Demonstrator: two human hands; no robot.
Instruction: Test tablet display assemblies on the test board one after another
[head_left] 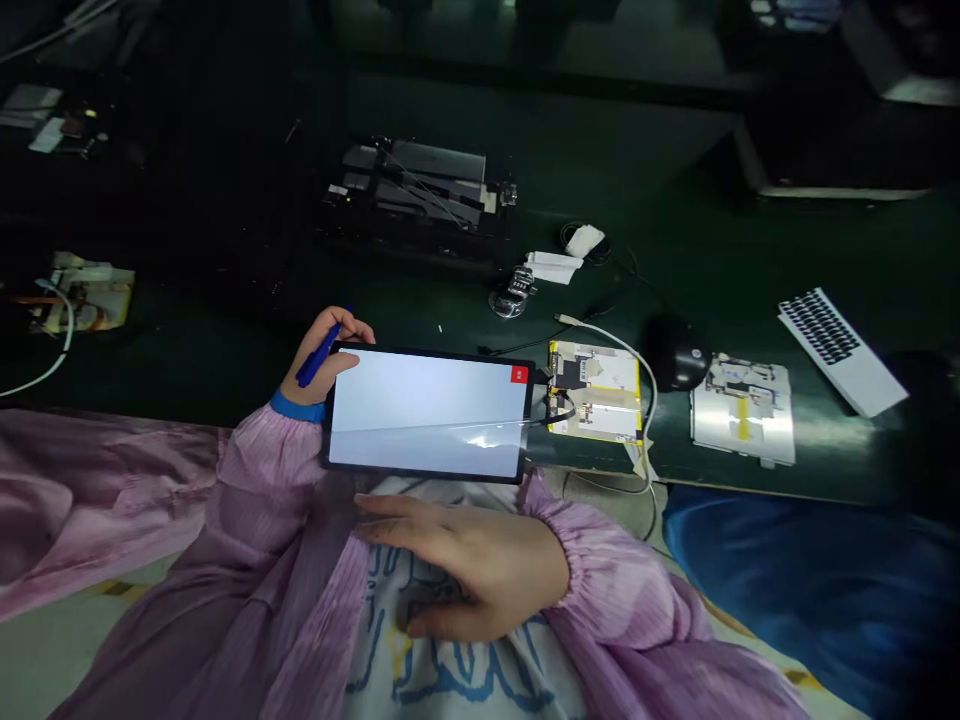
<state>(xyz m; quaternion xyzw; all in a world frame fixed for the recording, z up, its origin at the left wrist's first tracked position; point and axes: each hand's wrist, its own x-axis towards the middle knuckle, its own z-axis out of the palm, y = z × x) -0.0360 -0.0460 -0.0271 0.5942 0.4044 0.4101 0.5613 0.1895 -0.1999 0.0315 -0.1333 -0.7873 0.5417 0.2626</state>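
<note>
A tablet screen [427, 410], lit white with a small red square in its upper right corner, lies at the table's front edge. My left hand [319, 355] grips its upper left corner, thumb on the glass, and a blue pen [324, 350] is tucked in the same hand. Below the screen, over my lap, hovers my right hand [472, 565], fingers spread and holding nothing. Just right of the screen sits a battery-and-circuit-board assembly [596, 395] with yellow edges; a dark cable runs between the two. A white cable [651, 385] curves around the assembly's right side.
A black mouse [677, 352] and a silver metal plate [742, 408] stand farther right, near a keyboard-patterned card [840, 350]. Behind the screen are a chrome counter [514, 292], paper scraps [555, 266] and a dark tray of parts [427, 195]. Another person's pink sleeve [97, 490] is at left.
</note>
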